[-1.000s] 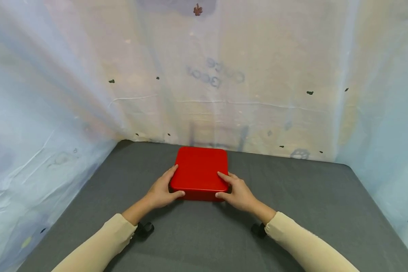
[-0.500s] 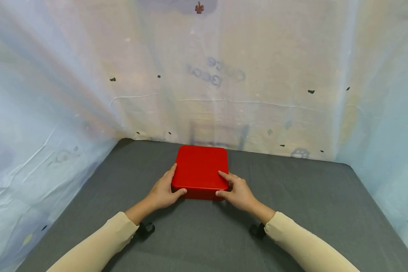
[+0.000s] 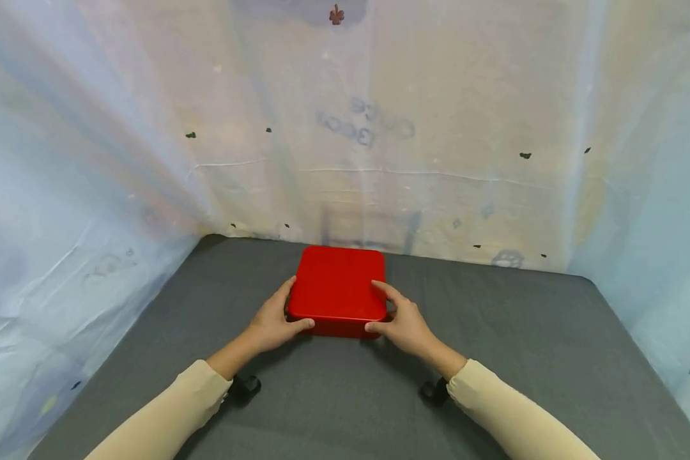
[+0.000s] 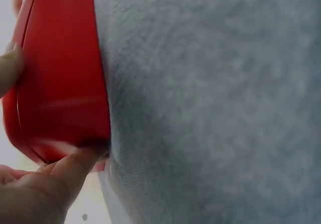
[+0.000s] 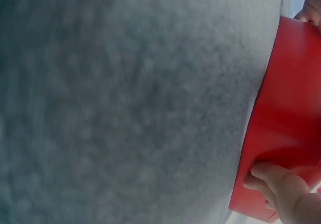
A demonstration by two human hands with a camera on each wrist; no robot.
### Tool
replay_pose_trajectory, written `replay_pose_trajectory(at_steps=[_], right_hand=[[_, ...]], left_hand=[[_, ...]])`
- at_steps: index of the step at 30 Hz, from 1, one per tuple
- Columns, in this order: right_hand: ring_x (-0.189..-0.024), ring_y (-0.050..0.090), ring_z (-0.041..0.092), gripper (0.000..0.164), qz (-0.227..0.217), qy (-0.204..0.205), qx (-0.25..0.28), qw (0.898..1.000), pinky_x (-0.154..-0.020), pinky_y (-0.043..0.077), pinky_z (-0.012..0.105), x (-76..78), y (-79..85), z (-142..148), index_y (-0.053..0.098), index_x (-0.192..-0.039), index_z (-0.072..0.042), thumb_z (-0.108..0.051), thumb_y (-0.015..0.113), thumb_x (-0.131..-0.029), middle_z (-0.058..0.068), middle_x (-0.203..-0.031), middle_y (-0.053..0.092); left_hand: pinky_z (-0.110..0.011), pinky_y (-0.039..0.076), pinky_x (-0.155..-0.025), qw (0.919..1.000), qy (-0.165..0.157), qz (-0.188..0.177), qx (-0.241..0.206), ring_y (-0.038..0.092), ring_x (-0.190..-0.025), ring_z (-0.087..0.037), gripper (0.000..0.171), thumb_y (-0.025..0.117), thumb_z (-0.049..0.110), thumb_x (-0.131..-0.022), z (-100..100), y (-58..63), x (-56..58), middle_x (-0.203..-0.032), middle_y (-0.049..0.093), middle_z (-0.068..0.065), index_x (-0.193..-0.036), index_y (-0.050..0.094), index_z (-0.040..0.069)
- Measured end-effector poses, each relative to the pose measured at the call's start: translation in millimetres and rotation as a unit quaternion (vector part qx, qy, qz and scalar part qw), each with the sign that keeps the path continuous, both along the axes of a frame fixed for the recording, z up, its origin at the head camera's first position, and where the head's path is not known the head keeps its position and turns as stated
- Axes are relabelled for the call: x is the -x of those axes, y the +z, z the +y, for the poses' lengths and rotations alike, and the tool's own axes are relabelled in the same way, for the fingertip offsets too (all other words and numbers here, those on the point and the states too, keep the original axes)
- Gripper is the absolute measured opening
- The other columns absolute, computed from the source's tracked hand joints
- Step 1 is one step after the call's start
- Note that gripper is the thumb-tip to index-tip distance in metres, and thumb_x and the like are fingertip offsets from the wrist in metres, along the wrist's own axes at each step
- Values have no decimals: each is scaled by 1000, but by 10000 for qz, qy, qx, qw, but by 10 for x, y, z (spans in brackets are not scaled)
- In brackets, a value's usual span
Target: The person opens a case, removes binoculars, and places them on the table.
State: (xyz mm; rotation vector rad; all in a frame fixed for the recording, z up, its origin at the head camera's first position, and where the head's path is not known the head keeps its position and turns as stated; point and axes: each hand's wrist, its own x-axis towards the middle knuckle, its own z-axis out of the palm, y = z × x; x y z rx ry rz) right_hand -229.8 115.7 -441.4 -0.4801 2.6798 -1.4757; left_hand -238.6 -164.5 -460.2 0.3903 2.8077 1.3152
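Note:
A red square box (image 3: 338, 281) with rounded corners lies flat on the dark grey surface, near its far edge. My left hand (image 3: 273, 322) holds its left front corner, thumb on the front and fingers along the left side. At the right front corner my right hand (image 3: 407, 327) grips it, thumb on the front, index fingertip by the lid's right edge. A lid seam runs along the box (image 4: 62, 68) in the left wrist view, where left-hand fingers (image 4: 75, 169) press low on its side. In the right wrist view, right-hand fingers (image 5: 278, 184) touch the side of the box (image 5: 286, 93).
The grey padded surface (image 3: 523, 358) spreads around the box on all sides. A pale printed curtain (image 3: 466, 96) hangs along the far edge, and bluish sheeting (image 3: 63, 255) closes off the left and right. Black wrist cameras (image 3: 434, 391) sit under both cuffs.
The right index finger has lifted and moved farther along the lid's right edge. The left hand has shifted very slightly; the box stays almost in place.

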Motion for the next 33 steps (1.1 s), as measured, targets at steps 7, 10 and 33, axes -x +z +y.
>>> replay_pose_trajectory(at_steps=[7,10,33], right_hand=[[-98,59,21,75,-115,-43,-221,9997,-67,52,27,14,18,21,37,-131,-24,-22,76,-67,0,-132,41],[-85,60,15,63,31,-65,-665,9978,-63,49,23,7,37,19,44,-124,-25,-25,74,-69,1,-123,46],[-99,57,23,66,-266,-338,-98,9990,-73,51,32,9,24,40,35,-128,-15,-35,68,-75,6,-127,43]], left_hand=[[-27,51,-73,9984,-28,-464,-315,56,-97,-21,106,73,51,-60,-31,52,-5,-137,30,-4,-141,12,18],[-26,50,-70,9991,21,-396,-171,55,-89,-16,104,72,53,-60,-27,64,-9,-133,33,-3,-140,15,19],[-33,48,-77,9981,375,-458,-177,49,-106,-20,100,70,58,-59,-33,89,18,-134,33,-3,-137,23,16]])
